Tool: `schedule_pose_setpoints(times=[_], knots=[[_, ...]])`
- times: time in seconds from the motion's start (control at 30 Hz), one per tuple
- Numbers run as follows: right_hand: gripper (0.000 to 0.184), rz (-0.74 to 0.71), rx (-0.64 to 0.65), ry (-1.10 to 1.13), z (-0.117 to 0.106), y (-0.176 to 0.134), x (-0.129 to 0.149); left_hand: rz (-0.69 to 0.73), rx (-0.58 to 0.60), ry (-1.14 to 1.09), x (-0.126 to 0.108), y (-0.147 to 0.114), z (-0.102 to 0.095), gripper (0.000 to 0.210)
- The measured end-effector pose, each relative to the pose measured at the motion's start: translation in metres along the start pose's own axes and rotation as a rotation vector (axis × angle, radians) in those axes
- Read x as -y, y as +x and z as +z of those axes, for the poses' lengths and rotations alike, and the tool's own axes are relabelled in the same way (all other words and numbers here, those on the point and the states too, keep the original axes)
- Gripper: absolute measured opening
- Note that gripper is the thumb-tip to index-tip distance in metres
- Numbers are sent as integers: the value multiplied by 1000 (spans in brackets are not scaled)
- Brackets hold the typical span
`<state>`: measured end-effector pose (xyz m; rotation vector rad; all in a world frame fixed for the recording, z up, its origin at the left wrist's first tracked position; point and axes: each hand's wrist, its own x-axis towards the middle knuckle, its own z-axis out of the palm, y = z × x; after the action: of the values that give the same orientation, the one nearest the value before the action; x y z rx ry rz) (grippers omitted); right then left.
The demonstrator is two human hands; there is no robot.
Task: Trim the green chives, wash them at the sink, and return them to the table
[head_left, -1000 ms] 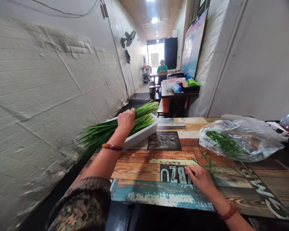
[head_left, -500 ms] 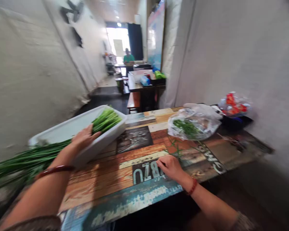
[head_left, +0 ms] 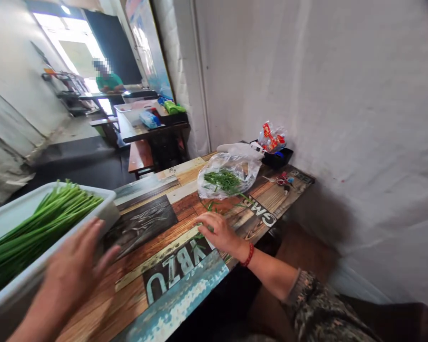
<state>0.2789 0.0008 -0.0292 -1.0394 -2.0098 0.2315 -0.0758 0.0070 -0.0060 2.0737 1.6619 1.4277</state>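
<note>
My left hand (head_left: 73, 266), blurred by motion, hovers at the near side of a white plastic tray (head_left: 109, 202). Its fingers are apart and hold nothing. Inside the tray lies a thick bunch of long green chives (head_left: 53, 213). Over the table's printed letters, my right hand (head_left: 219, 233) rests with fingers curled and thumb drawn in. Small green scraps (head_left: 199, 232) show at its fingertips, partly covered by the hand. Beyond it, a clear plastic bag (head_left: 249, 171) lies spread open with a heap of green trimmings (head_left: 223, 180) on it.
The patterned wood table (head_left: 185, 202) carries scissors (head_left: 280, 179) and a black container (head_left: 278, 158) with a red-printed packet (head_left: 271, 137) by the wall. Farther off stand another table (head_left: 131, 135) with a bench (head_left: 141, 156), and a person in green (head_left: 109, 83) sits at the back.
The view has turned right. My left hand has come off the chives, which now lie inside the tray rather than hanging over its side. My right hand is now at the green scraps.
</note>
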Motion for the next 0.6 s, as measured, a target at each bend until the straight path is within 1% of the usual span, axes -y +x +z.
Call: schedule_pose_setpoints(times=[0.03,0.07,0.1,0.13,0.2,0.27,0.3,0.33,0.37,0.4,0.43,0.47,0.5,0.57,0.6], knots=[[26,-8,-15,-43,-12,-3,-8,99,72,105,-5,-14,17,66],[32,-11,-21,-105,-26,-7,-19,168,124,182,-6,-29,32,70],[38,-4,-18,-180,-42,-13,-32,214,216,245,-6,-44,44,75],[44,18,-7,-269,-59,-21,-47,244,280,298,-4,-58,53,78],[54,116,12,-438,-94,-38,-83,288,370,386,3,-82,60,83],[60,254,53,-562,-123,-54,-117,326,413,460,8,-97,61,87],[64,334,83,-610,-133,-60,-131,341,428,494,8,-102,60,87],[67,404,119,-645,-139,-64,-140,350,434,528,8,-105,60,87],[70,453,156,-667,-139,-66,-144,352,434,561,6,-107,62,86],[74,471,198,-673,-132,-66,-142,348,430,591,3,-107,65,86],[77,454,243,-662,-120,-64,-135,340,423,616,-1,-107,69,86],[79,407,288,-635,-103,-59,-123,329,413,635,-5,-105,75,87],[82,329,337,-591,-81,-53,-107,321,400,647,-10,-103,82,87],[84,172,431,-470,-32,-39,-68,315,378,656,-19,-97,97,87],[86,99,445,-412,-8,-31,-48,320,373,653,-23,-94,105,86]])
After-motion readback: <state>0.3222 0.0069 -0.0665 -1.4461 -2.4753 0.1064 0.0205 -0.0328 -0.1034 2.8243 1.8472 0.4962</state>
